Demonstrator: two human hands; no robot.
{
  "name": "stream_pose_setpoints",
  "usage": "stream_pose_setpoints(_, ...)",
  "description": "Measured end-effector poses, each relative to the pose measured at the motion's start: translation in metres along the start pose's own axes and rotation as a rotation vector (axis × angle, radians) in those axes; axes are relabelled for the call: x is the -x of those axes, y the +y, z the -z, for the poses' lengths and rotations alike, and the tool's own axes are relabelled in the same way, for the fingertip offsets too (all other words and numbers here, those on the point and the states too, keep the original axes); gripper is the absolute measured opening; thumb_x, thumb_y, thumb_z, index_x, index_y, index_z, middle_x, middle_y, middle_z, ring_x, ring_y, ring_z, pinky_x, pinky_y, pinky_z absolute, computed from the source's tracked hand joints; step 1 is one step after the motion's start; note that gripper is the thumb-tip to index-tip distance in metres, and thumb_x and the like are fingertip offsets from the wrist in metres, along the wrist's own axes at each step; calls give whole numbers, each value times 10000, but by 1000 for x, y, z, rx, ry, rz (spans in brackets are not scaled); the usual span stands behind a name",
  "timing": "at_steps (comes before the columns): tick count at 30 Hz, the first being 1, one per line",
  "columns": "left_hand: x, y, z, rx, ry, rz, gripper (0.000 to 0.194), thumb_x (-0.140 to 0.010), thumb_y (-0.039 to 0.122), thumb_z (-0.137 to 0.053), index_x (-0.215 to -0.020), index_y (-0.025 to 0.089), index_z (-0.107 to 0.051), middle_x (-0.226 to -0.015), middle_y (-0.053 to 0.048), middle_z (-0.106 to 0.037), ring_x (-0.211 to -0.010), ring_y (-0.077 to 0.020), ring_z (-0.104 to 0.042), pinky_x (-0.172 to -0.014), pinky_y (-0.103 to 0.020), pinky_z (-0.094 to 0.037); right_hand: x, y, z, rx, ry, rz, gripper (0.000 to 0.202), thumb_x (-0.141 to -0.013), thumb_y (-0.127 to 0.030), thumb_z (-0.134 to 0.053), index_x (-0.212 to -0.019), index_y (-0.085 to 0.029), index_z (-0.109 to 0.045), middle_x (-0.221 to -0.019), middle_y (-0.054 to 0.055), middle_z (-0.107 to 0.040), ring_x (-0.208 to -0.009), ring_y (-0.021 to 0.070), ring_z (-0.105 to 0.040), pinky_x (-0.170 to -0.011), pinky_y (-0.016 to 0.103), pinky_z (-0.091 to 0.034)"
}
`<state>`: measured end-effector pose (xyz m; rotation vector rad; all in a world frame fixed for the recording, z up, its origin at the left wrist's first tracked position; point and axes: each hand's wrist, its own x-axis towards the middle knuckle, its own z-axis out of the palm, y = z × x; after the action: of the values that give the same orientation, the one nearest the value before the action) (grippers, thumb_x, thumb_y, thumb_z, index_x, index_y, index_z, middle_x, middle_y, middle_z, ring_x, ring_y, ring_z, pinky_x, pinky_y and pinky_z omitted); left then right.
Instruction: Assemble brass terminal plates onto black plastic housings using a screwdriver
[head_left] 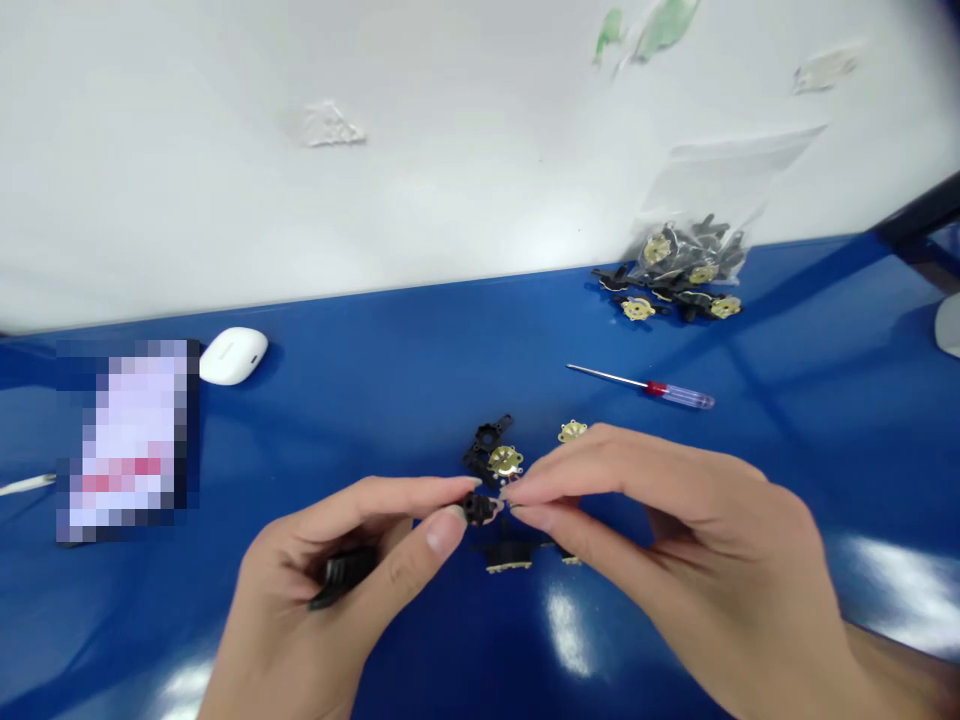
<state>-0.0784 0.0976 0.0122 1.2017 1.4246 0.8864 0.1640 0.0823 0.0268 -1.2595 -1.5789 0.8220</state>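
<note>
My left hand (352,580) is closed, with a small black plastic part (477,509) pinched between thumb and index finger. Another black piece (349,572) shows against the palm of that hand; whether it belongs to the same part I cannot tell. At the right end of the part, the thumb and index fingertips of my right hand (660,540) are pressed together on something too small to make out. Just beyond the fingertips lie black plastic parts (487,436) and a gold-coloured metal disc (505,460). A second gold disc (572,431) is behind my right hand. Below the fingertips sits a black part with a gold edge (508,555).
A screwdriver (679,396) with a clear and red handle lies at the right. Behind it, a clear plastic bag (720,200) of black and gold parts leans on the white wall (450,180), several more loose in front. A white case (234,356) and a blurred-out device (135,440) are left.
</note>
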Motion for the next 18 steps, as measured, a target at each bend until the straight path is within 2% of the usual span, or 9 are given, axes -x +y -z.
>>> stream_pose_setpoints(2, -1, 0, -2, 69, -38, 59, 225, -910, 570, -1053, -1107, 474, -1000, -867, 48, -945, -827, -172, -908, -737, -119, -709, 1, 0, -3, 23, 9, 10, 162, -1044, -137, -892, -1034, -298, -911, -1019, -76, -892, -867, 56, -838, -792, 91, -657)
stream_pose_setpoints(4, -1, 0, -3, 111, -70, 94, 258, -920, 574, -1048, -1150, 469, -997, -963, 35, -971, -974, -203, -945, -859, -135, -727, 2, 0, -5, 24, 21, -4, 173, -1030, -135, -909, -1030, -308, -912, -1012, -81, -871, -855, 45, -820, -771, 87, -639)
stream_pose_setpoints(6, 0, 0, -3, 102, -78, 99, 240, -933, 567, -1040, -1142, 457, -999, -1067, 22, -983, -1039, -217, -952, -903, -141, -726, 2, 0, -7, 11, 25, -14, 161, -1031, -157, -917, -1022, -315, -892, -989, -101, -877, -863, 49, -818, -797, 110, -637)
stream_pose_setpoints(9, 2, -2, -4, 61, -64, 50, 215, -939, 558, -1034, -1132, 469, -997, -1105, 26, -983, -1039, -229, -960, -905, -160, -737, 2, -1, -9, 0, 26, -52, 143, -1041, -193, -915, -1027, -324, -859, -962, -131, -883, -844, 55, -814, -825, 136, -640)
stream_pose_setpoints(13, 4, -2, -5, -27, -17, -23, 214, -935, 524, -1040, -1139, 482, -994, -1127, 36, -980, -1034, -250, -965, -932, -200, -751, 3, -4, -7, -24, 53, -98, 178, -1004, -167, -926, -1016, -321, -837, -947, -155, -880, -756, 33, -787, -813, 98, -650)
stream_pose_setpoints(18, 4, -1, -7, -46, -14, -70, 164, -974, 431, -1013, -1130, 479, -995, -1148, 39, -978, -1017, -249, -966, -922, -228, -767, 4, -6, -4, -39, 57, -104, 150, -1009, -190, -905, -1011, -326, -840, -944, -128, -887, -740, 60, -790, -793, 133, -681)
